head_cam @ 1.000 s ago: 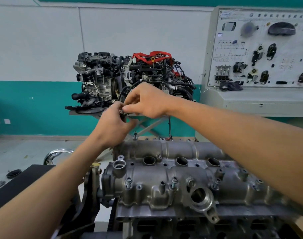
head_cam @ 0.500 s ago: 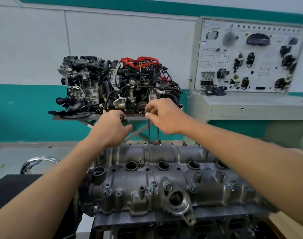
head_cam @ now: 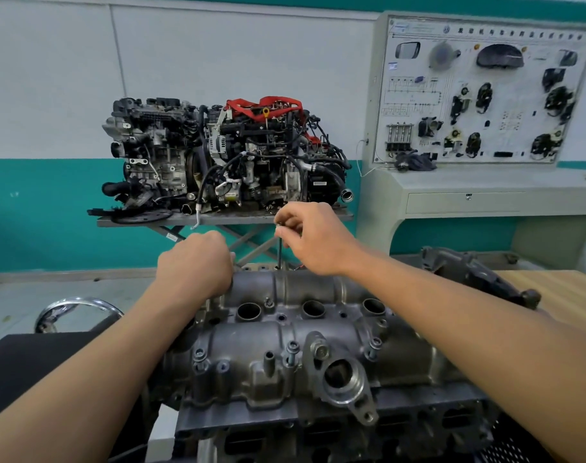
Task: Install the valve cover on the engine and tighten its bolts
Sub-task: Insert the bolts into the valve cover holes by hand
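The grey cast-metal valve cover [head_cam: 318,332] is sitting on the dark engine block [head_cam: 318,429]. At its far edge the right hand [head_cam: 318,242] is pinching a long dark bolt [head_cam: 280,252] by its head, fingers [head_cam: 286,225] closed together on it and the shaft pointing down. The left hand [head_cam: 195,265] is resting curled on the cover's far-left corner. What it is holding cannot be told.

display engine [head_cam: 225,155], training panel [head_cam: 478,95], wooden table [head_cam: 558,295]

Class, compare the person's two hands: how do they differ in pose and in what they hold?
The right hand is held higher and pinches a long bolt upright by its head. The left hand sits lower, curled, by the valve cover, its contents hidden. Both are at the cover's far edge.
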`<state>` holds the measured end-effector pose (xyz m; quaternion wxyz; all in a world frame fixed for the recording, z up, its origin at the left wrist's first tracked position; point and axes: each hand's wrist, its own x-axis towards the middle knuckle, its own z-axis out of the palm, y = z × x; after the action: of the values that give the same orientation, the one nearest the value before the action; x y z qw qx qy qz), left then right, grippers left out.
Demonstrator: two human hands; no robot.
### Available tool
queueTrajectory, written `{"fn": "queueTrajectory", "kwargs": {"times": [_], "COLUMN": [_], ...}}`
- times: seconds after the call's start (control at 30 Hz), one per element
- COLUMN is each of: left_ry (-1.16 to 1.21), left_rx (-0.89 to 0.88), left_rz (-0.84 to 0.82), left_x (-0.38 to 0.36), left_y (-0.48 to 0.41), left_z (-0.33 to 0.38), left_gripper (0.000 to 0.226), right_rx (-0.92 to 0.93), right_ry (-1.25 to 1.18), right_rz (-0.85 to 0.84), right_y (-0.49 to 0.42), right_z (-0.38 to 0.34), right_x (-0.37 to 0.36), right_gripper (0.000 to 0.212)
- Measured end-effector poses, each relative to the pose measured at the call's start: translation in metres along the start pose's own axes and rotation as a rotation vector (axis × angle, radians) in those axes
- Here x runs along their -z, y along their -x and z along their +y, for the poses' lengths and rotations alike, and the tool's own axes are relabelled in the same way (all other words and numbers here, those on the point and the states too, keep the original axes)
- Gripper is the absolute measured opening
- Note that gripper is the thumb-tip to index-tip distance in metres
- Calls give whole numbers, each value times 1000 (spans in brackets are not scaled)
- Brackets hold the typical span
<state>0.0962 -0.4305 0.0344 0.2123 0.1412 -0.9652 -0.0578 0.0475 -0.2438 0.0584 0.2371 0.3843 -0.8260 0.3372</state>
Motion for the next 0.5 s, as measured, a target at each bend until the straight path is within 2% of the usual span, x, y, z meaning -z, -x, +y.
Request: {"fn": "queueTrajectory", "kwargs": {"times": [0.2,0.33,0.5], "left_ry": [-8,-25,-6], "left_rx": [42,24,13], "left_rz": [-14,-23,-27], "left_x": [4,5,5], "left_y": [4,5,3], "left_z": [4,4,0], "left_gripper": [30,21,25], "right_rx": [-28,-60,-62], "right_ry": [-82,-163,119], "right_rz": [-5,-51,-296], "right_y": [2,-1,0], "right_z": [4,3,10], "right_x": [0,-3,-6], "right_gripper": [9,4,9]}}
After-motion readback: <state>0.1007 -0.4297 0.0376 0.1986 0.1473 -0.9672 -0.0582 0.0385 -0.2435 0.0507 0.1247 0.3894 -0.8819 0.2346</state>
